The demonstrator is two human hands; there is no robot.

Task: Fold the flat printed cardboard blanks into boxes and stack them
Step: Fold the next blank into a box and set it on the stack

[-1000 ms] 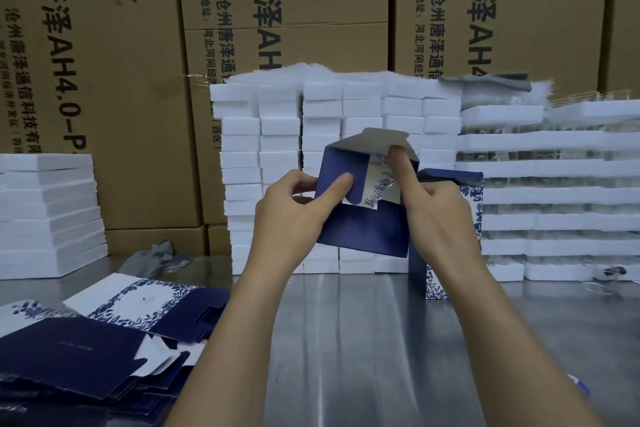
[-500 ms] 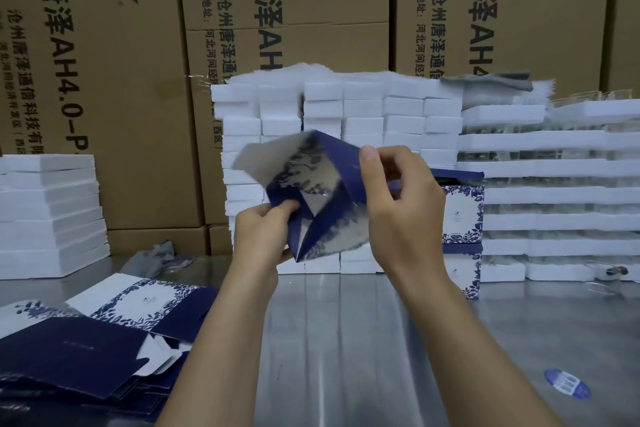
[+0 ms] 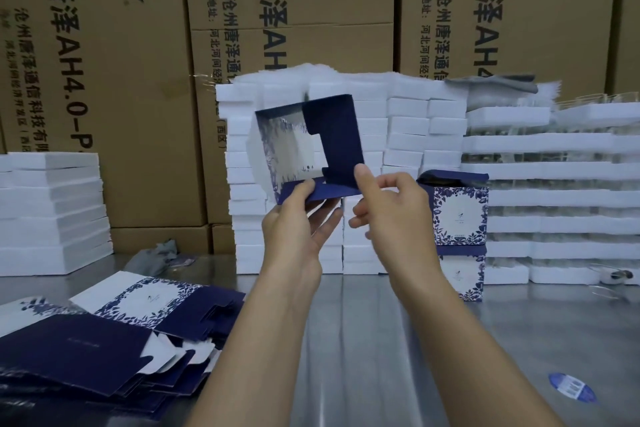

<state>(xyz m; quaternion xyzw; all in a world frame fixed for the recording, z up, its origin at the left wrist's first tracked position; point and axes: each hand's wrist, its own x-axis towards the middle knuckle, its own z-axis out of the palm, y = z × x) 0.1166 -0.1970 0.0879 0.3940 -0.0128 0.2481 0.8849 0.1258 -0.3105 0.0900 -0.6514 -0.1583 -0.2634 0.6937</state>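
Note:
A half-formed navy and white box [image 3: 311, 146] is held up in front of me, its open end facing me and a dark flap standing up on its right side. My left hand [image 3: 298, 225] pinches its lower navy edge between thumb and fingers. My right hand [image 3: 388, 208] holds the lower right corner with the thumb on the flap. Several flat printed blanks [image 3: 104, 340] lie in a loose pile on the table at the lower left. Two folded boxes [image 3: 457, 218] stand stacked just right of my right hand.
White foam trays [image 3: 408, 114] are piled in a wall behind the box, with more trays [image 3: 52, 211] at the left and right. Brown cartons [image 3: 104, 80] fill the background. A blue oval sticker [image 3: 571, 386] lies on the steel table [image 3: 346, 340] at the lower right.
The box has been turned and opened out; its open end now faces me. My left hand moved under its lower edge and my right hand dropped to the lower right corner.

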